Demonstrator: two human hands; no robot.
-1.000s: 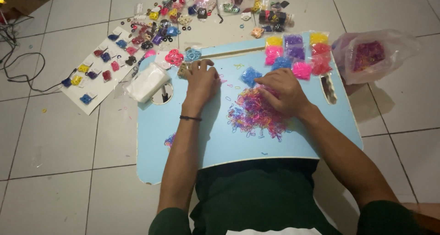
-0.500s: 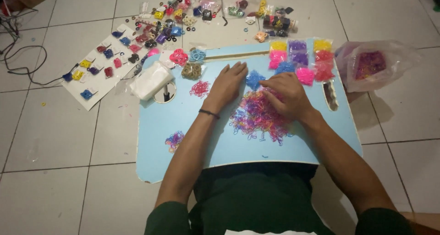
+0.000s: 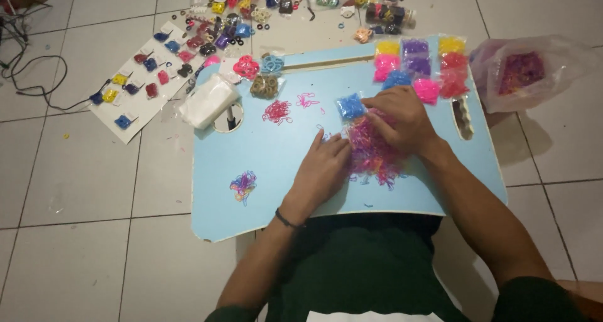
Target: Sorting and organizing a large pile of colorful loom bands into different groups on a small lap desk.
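Your left hand [image 3: 321,171] lies palm down on the light blue lap table [image 3: 276,165], fingers held together and stretched flat, their tips touching the left edge of the pile of small rubber bands [image 3: 370,152], which is mostly pink and purple and sits in the middle of the table, a little toward your right. A thin dark band circles your left wrist. Your right hand [image 3: 399,120] rests on top of the far side of that same pile, fingers curled loosely over the bands and slightly spread; whether they pinch any single band, you cannot tell from this view. Just beside your right fingertips, toward the left, lies a small blue packet [image 3: 350,106]. Beyond your right hand, at the table's far right corner, small packets of sorted bands [image 3: 414,61] lie in rows of yellow, purple, pink, blue and red. Left of the pile, well apart from it, a little heap of red bands [image 3: 277,111] sits on the table, and nearer to you a small mixed cluster [image 3: 242,185] lies by the left edge. A clear plastic bag [image 3: 534,70] holding purple-red bands rests on the tiled floor to the right of the table. On the floor to the left lies a white card [image 3: 141,83] with coloured pieces on it.
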